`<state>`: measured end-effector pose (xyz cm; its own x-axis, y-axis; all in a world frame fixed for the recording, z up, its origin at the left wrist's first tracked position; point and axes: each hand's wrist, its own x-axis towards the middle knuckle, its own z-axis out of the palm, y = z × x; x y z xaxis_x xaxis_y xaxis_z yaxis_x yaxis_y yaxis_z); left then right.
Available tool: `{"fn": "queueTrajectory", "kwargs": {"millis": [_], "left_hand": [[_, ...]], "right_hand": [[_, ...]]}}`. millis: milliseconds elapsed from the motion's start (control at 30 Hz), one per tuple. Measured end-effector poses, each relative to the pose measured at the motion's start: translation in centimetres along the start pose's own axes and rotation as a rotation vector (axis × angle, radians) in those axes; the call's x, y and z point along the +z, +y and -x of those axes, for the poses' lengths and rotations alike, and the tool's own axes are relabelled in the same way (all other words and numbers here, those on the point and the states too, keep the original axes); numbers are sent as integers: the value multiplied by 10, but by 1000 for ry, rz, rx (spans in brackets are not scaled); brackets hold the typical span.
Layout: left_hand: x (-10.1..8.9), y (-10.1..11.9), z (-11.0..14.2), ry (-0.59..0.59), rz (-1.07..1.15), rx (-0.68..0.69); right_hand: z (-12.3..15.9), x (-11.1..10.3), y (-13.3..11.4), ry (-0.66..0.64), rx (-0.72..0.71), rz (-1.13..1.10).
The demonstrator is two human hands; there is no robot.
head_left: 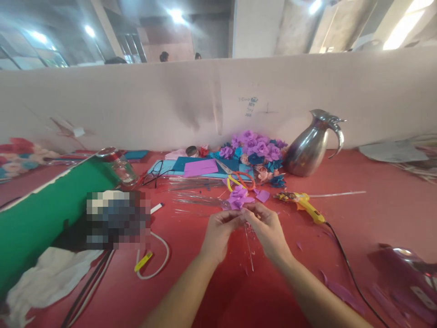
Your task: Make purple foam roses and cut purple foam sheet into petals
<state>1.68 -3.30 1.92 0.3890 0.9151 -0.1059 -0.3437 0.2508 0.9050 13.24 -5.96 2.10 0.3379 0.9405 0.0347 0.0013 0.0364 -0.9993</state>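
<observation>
We look down on a red table (375, 214) that runs up to a pale partition wall (136, 105); above the wall, ceiling lights glare, and the tops of a few heads show beyond it. On the far side of the table we see a heap of purple and blue paper flowers (257, 150), sheets of blue and purple paper (200, 167), orange-handled scissors (239, 180) and, to the right, a steel jug (312, 145); a yellow glue gun (303, 203) lies just right of the hands, its black cord trailing toward us; a green roll (44, 214) lies along the left, with white cloth (48, 278) below it and a white cable (155, 262) looped near it; thin clear strips (194, 187) lie fanned out ahead of the hands.

Our left hand (220, 230) and right hand (266, 228) meet at the middle of the table, fingertips pinched together on a thin wire stem (249, 248); the stem hangs down from the fingers toward us; both hands are closed in a fine grasp on its upper end. A purple paper flower (239, 198) sits just beyond the fingertips, very near them; we cannot tell whether it touches the stem.
</observation>
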Motion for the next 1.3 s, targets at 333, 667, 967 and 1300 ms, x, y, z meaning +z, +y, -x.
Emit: {"fn": "queueTrajectory", "kwargs": {"millis": [333,667,967,1300], "left_hand": [[-3,6,-3,35,-55,-3],[-5,6,-5,124,-61,141],[-5,6,-4,182,-107,138],[-3,8,-2,190,-90,115]], "right_hand": [[0,2,-5,15,66,-248],[0,5,-9,-1,69,-202],[2,3,-9,-12,34,-101],[2,2,-5,-7,-126,108]]}}
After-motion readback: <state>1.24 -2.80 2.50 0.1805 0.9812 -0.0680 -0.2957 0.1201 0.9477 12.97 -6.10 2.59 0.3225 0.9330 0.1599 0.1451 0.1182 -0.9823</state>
